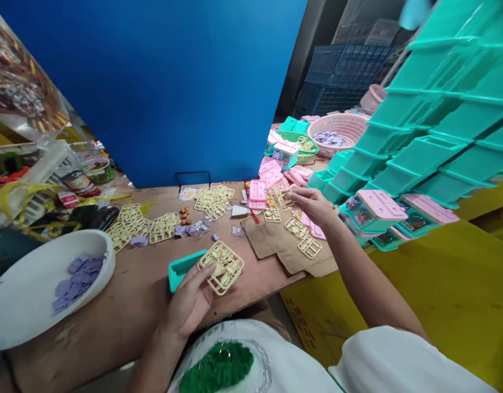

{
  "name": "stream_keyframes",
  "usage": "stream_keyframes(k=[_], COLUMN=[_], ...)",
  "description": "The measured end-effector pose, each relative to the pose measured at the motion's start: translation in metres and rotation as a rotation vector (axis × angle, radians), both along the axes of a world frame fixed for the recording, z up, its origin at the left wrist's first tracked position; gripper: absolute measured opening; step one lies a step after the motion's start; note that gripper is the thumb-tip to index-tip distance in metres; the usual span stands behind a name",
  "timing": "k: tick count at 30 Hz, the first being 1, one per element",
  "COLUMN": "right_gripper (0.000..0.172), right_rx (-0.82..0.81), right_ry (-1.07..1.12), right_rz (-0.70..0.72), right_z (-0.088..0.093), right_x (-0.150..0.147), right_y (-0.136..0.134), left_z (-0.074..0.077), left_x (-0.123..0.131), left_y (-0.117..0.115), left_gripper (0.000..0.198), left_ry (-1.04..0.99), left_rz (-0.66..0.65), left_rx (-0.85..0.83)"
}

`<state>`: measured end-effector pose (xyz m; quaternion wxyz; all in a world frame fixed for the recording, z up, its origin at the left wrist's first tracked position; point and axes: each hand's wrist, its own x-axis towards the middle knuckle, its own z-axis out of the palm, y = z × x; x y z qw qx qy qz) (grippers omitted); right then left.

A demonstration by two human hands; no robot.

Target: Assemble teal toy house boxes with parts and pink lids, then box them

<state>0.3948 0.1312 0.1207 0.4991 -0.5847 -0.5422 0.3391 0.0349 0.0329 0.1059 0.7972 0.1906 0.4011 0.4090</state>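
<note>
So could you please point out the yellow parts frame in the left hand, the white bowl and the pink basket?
yellow parts frame (222,267), head view, middle of the grid.
white bowl (25,295), head view, bare inner wall.
pink basket (349,121), head view, far rim.

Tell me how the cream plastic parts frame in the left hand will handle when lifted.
The cream parts frame is a thin open lattice, so probably very light and slightly bendy. The left hand pinches it by one edge against the teal tray; its small pieces might snap off if twisted.

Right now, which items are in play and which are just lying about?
In play:
left hand holding yellow parts frame and teal tray
right hand at pink lids

Lying about:
white bowl of purple pieces
pink basket
stacked teal trays
</note>
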Motion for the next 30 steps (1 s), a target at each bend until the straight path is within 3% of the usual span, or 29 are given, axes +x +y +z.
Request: stream_keyframes(k=[2, 5, 9, 12, 15, 20, 23, 27, 30], right_gripper=[0.05, 0.048, 0.057, 0.06, 0.054, 0.054, 0.057, 0.066, 0.036], right_rx=[0.008, -0.042, -0.053, -0.052, -0.044, 0.024, 0.171, 0.14, 0.026], right_ry=[0.157, 0.225, 0.177, 0.156, 0.211, 0.169, -0.027, -0.617, -0.783], right_rz=[0.13, 0.214, 0.179, 0.166, 0.255, 0.502, 0.51, 0.744, 0.828], right_z=[-0.004, -0.011, -0.028, -0.036, -0.034, -0.035, -0.049, -0.074, -0.085], right_x=[-0.04, -0.083, -0.098, -0.098, -0.117, -0.167, -0.168, -0.145, -0.132], right_y=[-0.023, -0.041, -0.029, -0.021, -0.027, -0.049, -0.068, -0.099, -0.108], left_z=[-0.001, -0.007, -0.012, -0.007, 0.0, -0.002, -0.009, -0.014, -0.014], left_x=[0.007, 0.011, -0.002, -0.023, -0.037, -0.03, -0.036, -0.057, -0.058], left_y=[0.002, 0.005, 0.004, -0.001, -0.004, -0.003, -0.003, -0.002, 0.0], left_gripper=[0.04, 0.049, 0.042, 0.036, 0.039, 0.041, 0.037, 0.04, 0.044], left_ry=[-0.05, -0.094, -0.07, -0.02, 0.009, 0.011, 0.023, 0.038, 0.03], left_rz=[-0.039, -0.04, 0.025, 0.086, 0.087, 0.0, 0.053, 0.125, 0.11], left_rx=[0.055, 0.138, 0.177, 0.196, 0.216, 0.231, 0.218, 0.205, 0.208])
